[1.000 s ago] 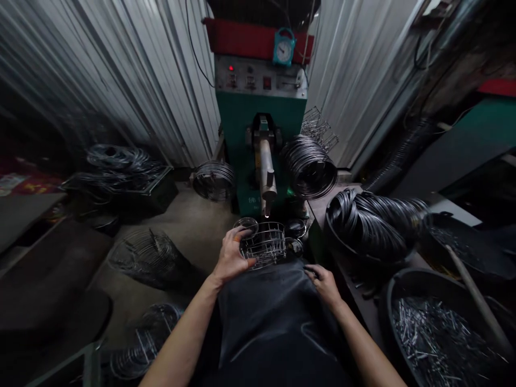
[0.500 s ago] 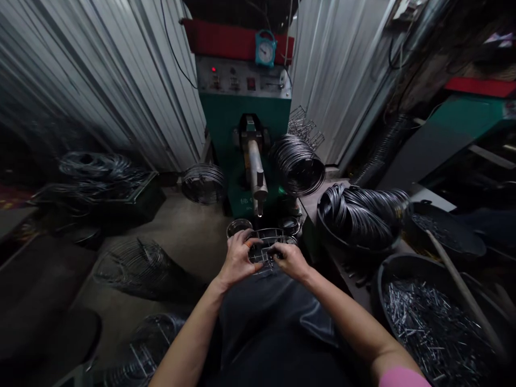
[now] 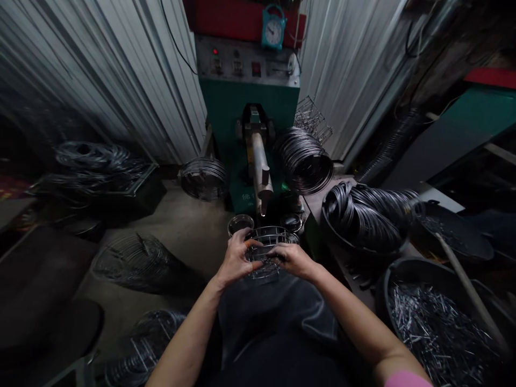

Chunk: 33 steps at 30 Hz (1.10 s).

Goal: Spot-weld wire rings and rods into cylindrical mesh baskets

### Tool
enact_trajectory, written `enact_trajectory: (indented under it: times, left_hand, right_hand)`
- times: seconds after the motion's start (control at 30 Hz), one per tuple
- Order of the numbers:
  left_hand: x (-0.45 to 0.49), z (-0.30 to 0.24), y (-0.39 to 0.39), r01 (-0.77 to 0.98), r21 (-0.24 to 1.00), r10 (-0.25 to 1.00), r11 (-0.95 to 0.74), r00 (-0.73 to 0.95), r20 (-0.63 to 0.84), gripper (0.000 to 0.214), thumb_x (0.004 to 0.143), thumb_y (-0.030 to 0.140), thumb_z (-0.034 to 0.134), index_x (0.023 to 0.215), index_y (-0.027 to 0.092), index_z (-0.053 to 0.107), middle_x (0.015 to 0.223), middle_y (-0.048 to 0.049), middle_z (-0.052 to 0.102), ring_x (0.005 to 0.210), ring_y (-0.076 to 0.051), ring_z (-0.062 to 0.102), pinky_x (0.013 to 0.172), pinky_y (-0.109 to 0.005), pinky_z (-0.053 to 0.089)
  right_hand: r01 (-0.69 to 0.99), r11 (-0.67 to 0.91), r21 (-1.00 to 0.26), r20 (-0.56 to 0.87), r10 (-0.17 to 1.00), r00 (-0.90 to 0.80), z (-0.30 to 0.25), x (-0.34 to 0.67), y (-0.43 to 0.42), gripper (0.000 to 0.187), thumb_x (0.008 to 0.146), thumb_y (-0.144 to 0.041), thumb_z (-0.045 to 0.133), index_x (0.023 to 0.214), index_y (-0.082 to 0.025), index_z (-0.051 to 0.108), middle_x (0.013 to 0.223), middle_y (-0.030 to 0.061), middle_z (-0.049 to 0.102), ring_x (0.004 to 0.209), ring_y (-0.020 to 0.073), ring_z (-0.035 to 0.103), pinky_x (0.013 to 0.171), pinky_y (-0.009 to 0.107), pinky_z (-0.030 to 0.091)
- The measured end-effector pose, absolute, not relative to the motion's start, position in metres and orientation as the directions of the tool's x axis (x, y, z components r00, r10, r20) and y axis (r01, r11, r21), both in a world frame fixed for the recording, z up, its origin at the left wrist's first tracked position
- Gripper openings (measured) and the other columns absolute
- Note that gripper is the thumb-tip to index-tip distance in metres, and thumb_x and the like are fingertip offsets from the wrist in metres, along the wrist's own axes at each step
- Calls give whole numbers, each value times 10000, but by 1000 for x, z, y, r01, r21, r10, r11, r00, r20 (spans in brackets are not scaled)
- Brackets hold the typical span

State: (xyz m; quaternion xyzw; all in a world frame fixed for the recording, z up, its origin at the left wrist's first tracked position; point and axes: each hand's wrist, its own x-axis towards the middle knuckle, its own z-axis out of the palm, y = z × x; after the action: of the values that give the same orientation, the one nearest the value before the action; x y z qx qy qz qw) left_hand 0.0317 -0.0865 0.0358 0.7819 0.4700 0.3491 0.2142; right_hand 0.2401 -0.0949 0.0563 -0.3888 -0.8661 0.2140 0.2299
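Observation:
A round wire basket frame [image 3: 269, 236] of thin shiny metal is between my hands, just above my dark apron. My left hand [image 3: 237, 259] grips its left side, thumb below and fingers over the upper ring, with orange bands on some fingers. On the right, my right hand [image 3: 292, 259] is closed, thumb and fingers pinched at the frame's right part; what exactly lies in that pinch is too dark to make out. Straight ahead, the metal arm and electrode [image 3: 263, 196] of a green spot welding machine [image 3: 221, 107] point down beyond the frame.
Wire ring bundles [image 3: 304, 161] hang at the machine's right, others [image 3: 203, 178] at its left. To the right stand a tub of wire rings [image 3: 365, 217] and a tub of short metal rods [image 3: 439, 328] with a wooden stick [image 3: 470, 293]. Stacked wire rings [image 3: 137, 263] lie on the left floor.
The view has tilted down slightly, so the machine sits higher. The wire frame has tipped a little between my hands, showing more of its rings; both hands keep their places.

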Motion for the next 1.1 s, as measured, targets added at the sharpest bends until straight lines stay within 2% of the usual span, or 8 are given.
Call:
enact_trajectory:
  times: [0.37, 0.53, 0.7, 0.87, 1.0, 1.1]
  left_hand:
    - [21, 27, -56, 532, 697, 877, -480, 288, 384, 387, 528, 130, 745, 891, 229, 657, 1299, -81, 433, 1228, -296, 410, 1000, -475, 378]
    - [20, 23, -41, 527, 719, 891, -453, 263, 369, 546, 540, 154, 752, 1060, 248, 613, 1290, -83, 437, 1231, -275, 414, 1025, -462, 365]
    - [20, 19, -28, 525, 720, 891, -454, 272, 363, 577, 546, 195, 756, 1100, 263, 609, 1276, -74, 440, 1216, -278, 423, 1037, -464, 350]
    - [23, 21, -18, 524, 754, 918, -396, 245, 312, 572, 538, 180, 751, 1088, 263, 622, 1279, -76, 431, 1220, -277, 422, 1034, -449, 361]
    - [24, 27, -17, 507, 788, 935, -350, 241, 261, 576, 523, 261, 790, 1076, 242, 630, 1251, -87, 453, 1199, -283, 444, 1030, -458, 362]
    - [25, 31, -20, 491, 795, 933, -357, 226, 279, 566, 530, 326, 797, 1064, 235, 634, 1238, -89, 461, 1200, -283, 441, 1029, -457, 359]
  right_hand:
    - [640, 634, -435, 189, 759, -623, 49, 231, -64, 270, 791, -118, 558, 1032, -199, 649, 939, 55, 681, 828, 161, 649, 711, 236, 495]
    - [657, 625, -422, 179, 768, -615, 51, 228, -51, 264, 785, -110, 554, 1016, -188, 654, 929, 65, 677, 824, 163, 650, 710, 235, 496]
    - [635, 627, -451, 203, 765, -612, 52, 227, -40, 269, 760, -61, 558, 975, -182, 664, 920, 60, 674, 846, 158, 647, 739, 227, 486]
    - [622, 626, -470, 238, 769, -594, 51, 228, -29, 183, 807, -128, 557, 942, -179, 671, 877, 59, 671, 795, 145, 643, 702, 220, 482]
    - [608, 623, -492, 258, 772, -581, 51, 226, -27, 164, 807, -129, 570, 928, -177, 669, 915, 57, 673, 838, 145, 639, 737, 220, 479]
    - [619, 609, -495, 254, 783, -568, 51, 226, -29, 163, 801, -120, 573, 919, -179, 668, 936, 50, 675, 855, 141, 636, 749, 214, 474]
